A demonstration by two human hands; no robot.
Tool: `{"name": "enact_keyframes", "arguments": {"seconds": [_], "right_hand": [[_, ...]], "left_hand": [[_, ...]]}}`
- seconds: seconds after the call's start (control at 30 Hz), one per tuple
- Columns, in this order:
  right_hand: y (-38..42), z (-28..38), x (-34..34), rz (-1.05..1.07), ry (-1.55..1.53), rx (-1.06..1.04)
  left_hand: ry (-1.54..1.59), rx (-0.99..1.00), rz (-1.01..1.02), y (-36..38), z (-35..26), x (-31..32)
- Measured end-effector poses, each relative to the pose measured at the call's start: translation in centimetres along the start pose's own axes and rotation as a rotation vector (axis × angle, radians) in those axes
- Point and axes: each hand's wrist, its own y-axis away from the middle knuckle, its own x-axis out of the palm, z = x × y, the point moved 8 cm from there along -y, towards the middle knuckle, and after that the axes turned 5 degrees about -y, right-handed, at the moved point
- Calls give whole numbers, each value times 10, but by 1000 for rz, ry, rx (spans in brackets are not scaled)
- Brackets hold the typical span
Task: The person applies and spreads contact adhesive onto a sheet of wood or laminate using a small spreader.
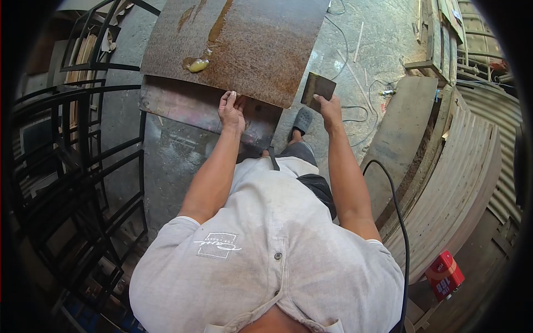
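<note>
My left hand (232, 114) is at the near edge of a large brown board (261, 61), its fingers and thumb closed on that edge. On the board lies a thick yellowish blob of glue-like paste (198, 66), with a wet amber streak (219, 25) running away from it. To the right of the board, my right hand (328, 111) grips a small, flat, dark rectangular plate (318, 89) by its near corner, apart from the board. Beneath the board, a stained work surface (183, 108) sticks out towards me.
Black metal frames (83, 127) stand close on the left. On the right are a long plank (402, 130), a stack of pale boards (449, 172) and a red can (444, 275). Cables and thin wood strips (358, 80) lie on the concrete floor.
</note>
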Motion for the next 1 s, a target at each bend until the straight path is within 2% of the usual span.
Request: {"name": "enact_keyframes", "arguments": {"seconds": [0.13,0.23,0.3,0.43,0.53,0.63,0.7,0.73,0.8,0.9,1.0], "right_hand": [[-1,-11,3,-24,-115,58],[3,-9,16,12,-267,31],[13,-2,26,69,-472,-6],[23,-7,30,43,-546,-58],[39,-12,24,-44,-412,-57],[46,-8,22,-41,-296,-157],[50,5,25,13,-121,-316],[51,6,23,9,-122,-317],[58,17,25,24,88,-442],[70,23,29,15,253,-527],[81,20,34,31,292,-542]], "left_hand": [[-23,-3,12,8,-10,6],[-42,14,19,14,-14,9],[-62,20,15,16,-15,10],[-75,15,5,16,-13,11],[-80,20,-4,16,-13,11],[-68,23,-12,14,-12,9],[-74,15,-6,12,-10,7],[-77,11,1,10,-10,7],[-77,7,9,9,-9,6],[-75,-2,15,9,-8,7],[-81,-8,11,7,-7,5]]}}
